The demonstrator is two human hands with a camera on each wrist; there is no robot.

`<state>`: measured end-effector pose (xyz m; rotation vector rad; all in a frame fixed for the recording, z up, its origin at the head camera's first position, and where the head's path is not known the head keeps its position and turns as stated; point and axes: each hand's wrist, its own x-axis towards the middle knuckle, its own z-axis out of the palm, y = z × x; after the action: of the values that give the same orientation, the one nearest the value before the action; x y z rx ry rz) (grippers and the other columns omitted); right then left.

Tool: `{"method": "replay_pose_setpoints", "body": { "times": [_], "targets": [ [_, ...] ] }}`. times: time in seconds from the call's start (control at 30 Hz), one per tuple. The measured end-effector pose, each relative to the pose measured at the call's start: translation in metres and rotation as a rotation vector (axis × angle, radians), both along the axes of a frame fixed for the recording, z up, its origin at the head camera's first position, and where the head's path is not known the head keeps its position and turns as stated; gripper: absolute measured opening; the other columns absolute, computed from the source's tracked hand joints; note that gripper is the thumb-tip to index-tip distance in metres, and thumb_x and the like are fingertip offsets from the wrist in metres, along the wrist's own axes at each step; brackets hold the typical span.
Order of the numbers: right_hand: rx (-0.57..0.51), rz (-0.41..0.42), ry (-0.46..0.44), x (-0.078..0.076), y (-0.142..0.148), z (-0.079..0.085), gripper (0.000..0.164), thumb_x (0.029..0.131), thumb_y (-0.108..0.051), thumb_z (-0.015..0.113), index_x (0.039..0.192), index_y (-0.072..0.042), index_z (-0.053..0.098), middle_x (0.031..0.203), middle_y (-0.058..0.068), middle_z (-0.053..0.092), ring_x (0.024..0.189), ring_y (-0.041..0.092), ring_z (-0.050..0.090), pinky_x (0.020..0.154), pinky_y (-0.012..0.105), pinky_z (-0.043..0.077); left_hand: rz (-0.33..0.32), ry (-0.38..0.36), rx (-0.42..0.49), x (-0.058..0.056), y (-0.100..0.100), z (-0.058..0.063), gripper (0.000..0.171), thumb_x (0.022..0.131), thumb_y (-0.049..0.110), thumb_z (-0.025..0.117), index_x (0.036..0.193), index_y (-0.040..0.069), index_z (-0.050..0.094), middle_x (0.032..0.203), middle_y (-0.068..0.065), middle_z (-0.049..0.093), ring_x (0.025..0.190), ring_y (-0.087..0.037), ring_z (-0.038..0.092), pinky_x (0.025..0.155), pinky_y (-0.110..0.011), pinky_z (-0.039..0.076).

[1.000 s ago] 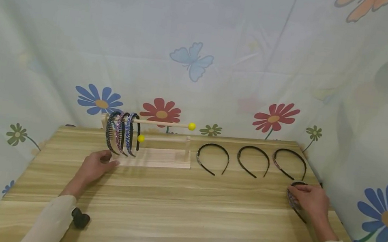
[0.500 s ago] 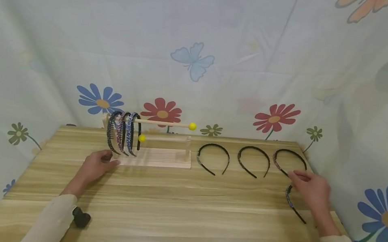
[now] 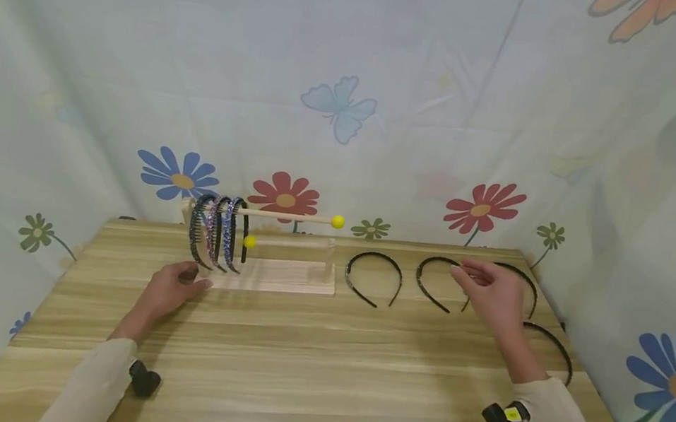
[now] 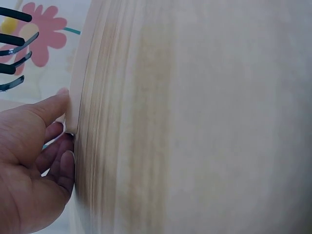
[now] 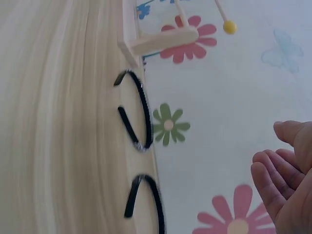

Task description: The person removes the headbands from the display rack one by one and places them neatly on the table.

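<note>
Now the right hand (image 3: 493, 296) has left the front right headband (image 3: 559, 343), which it was touching 1 second ago, and has risen and swung leftward over the desk (image 3: 316, 379). Its fingers are loosely bent, the thumb stands apart from them, and it has hold of nothing. That leaves the right hand free, with no headband being carried. All 4 loose headbands lie flat: the left one (image 3: 378, 254) beside the wooden rack (image 3: 278, 276), the second one (image 3: 436, 258) next along, the back right one (image 3: 535, 290) partly hidden by the right hand, and the front right one partly behind the wrist. Meanwhile the left hand (image 3: 167, 288) has not shifted; its thumb and curled fingers grip the left front corner of the rack's base, seemingly steadying it. Likewise unchanged, 3 glittery headbands, dark (image 3: 195, 228), pink (image 3: 211, 233) and blue (image 3: 228, 236), hang side by side at the left of the upper rod (image 3: 295, 217), its remaining length bare up to the yellow ball (image 3: 337, 222).
</note>
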<state>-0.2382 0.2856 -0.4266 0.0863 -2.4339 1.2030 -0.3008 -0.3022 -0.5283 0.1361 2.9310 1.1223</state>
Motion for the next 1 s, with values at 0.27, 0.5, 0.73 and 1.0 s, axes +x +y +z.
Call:
{"method": "replay_pose_setpoints", "body": {
  "times": [0.27,0.5,0.73,1.0],
  "targets": [
    [-0.065,0.099,0.034,-0.014,-0.051,0.006,0.04,0.093,-0.039,0.076,0.123,-0.012,0.075,0.108,0.009,0.077,0.091,0.017,0.073,0.072,0.015,0.056,0.003,0.008,-0.001,0.0,0.0,0.001,0.063,0.1,0.033,0.068,0.139,-0.013,0.052,0.135,-0.035,0.058,0.123,-0.049,0.058,0.102,-0.06,0.049],
    [-0.129,0.199,0.067,-0.022,-0.092,0.009,0.036,0.092,-0.035,0.078,0.122,-0.014,0.076,0.108,0.006,0.077,0.093,0.019,0.072,0.075,0.021,0.057,0.011,0.0,0.007,-0.001,0.001,0.001,0.063,0.1,0.032,0.068,0.14,-0.012,0.051,0.136,-0.034,0.057,0.125,-0.049,0.057,0.104,-0.06,0.048],
    [-0.177,0.282,0.095,-0.029,-0.126,0.012,0.034,0.092,-0.031,0.079,0.122,-0.014,0.076,0.108,0.005,0.077,0.094,0.018,0.073,0.079,0.031,0.061,0.014,-0.01,0.001,-0.001,0.002,0.002,0.061,0.1,0.032,0.068,0.14,-0.012,0.052,0.136,-0.034,0.058,0.125,-0.048,0.057,0.104,-0.06,0.048],
    [-0.213,0.349,0.119,-0.034,-0.164,0.014,0.031,0.092,-0.028,0.08,0.119,-0.015,0.076,0.106,0.003,0.077,0.09,0.018,0.073,0.078,0.032,0.062,0.016,0.004,-0.004,-0.001,0.002,0.0,0.06,0.099,0.032,0.069,0.138,-0.012,0.054,0.134,-0.034,0.059,0.124,-0.048,0.058,0.103,-0.06,0.048]
  ]
}}
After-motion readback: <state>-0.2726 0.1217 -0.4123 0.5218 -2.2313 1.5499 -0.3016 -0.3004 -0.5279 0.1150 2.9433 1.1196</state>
